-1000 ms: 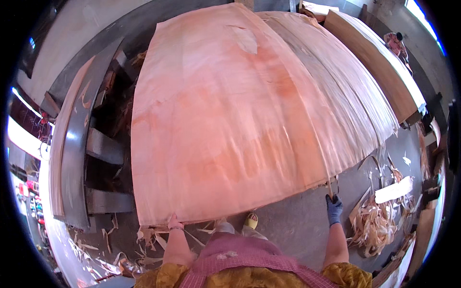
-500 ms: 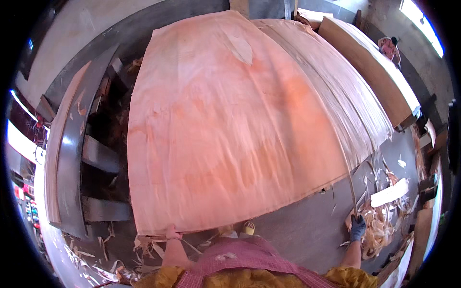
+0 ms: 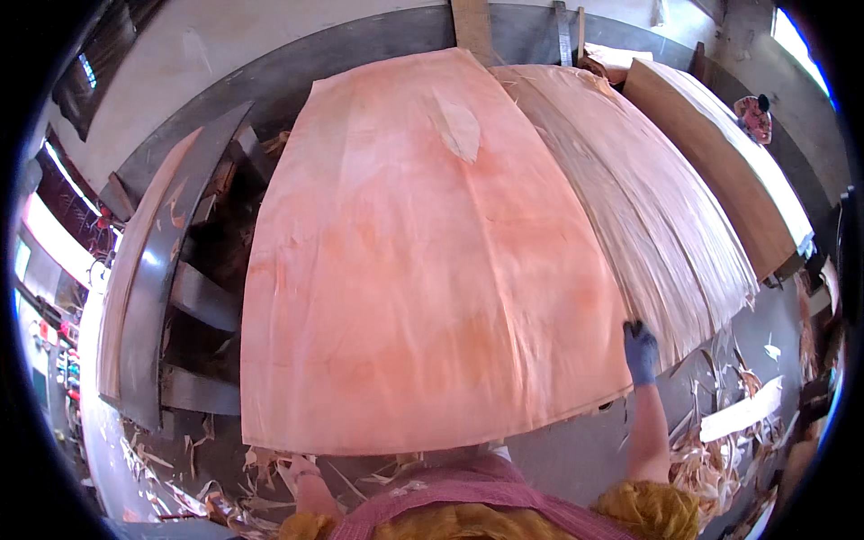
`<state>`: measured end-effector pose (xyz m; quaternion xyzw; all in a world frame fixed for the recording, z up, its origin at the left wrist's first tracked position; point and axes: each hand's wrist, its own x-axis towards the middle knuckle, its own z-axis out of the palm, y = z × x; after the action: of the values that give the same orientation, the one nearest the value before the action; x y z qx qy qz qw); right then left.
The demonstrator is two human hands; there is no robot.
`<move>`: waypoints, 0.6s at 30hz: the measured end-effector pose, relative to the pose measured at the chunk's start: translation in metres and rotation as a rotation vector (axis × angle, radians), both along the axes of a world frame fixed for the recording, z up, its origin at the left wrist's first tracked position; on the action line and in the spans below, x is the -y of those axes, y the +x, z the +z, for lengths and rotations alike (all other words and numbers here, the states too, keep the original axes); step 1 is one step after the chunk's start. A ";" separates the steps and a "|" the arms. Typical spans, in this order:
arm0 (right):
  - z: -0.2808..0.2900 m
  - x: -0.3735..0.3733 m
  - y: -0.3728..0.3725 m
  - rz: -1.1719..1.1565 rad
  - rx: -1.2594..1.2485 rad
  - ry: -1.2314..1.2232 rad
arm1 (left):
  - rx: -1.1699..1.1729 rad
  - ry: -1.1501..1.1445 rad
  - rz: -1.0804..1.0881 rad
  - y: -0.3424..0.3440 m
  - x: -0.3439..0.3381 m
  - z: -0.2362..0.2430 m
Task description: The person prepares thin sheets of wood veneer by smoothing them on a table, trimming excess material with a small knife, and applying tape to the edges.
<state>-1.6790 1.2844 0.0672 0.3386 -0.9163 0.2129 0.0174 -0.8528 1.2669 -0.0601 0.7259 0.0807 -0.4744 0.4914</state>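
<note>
Veneer sheet (image 3: 405,270): wood, matt, faintly rippled. Grey panel (image 3: 153,288): smooth, glossy.

Lower right: curled shavings (image 3: 711,468), pale scrap (image 3: 742,409) | Upper right: long brown stack (image 3: 709,171) (a person (image 3: 754,120) beyond it)

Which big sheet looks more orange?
The middle sheet, with its right edge by the right hand: it's orange-pink, while the right sheet is paler and greyer.
</note>
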 end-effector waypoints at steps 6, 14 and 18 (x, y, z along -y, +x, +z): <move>0.000 0.172 -0.056 0.157 0.064 0.102 | 0.140 0.134 0.077 -0.082 -0.037 0.051; 0.007 0.239 -0.061 0.121 0.166 0.018 | 0.246 0.026 -0.089 -0.039 -0.117 0.014; 0.016 0.225 -0.080 0.127 0.119 0.000 | 0.041 0.267 0.186 -0.051 -0.100 0.018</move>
<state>-1.7593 1.0598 0.0832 0.3827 -0.8925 0.2331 -0.0505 -0.9039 1.3667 -0.0424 0.7837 0.1999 -0.3971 0.4338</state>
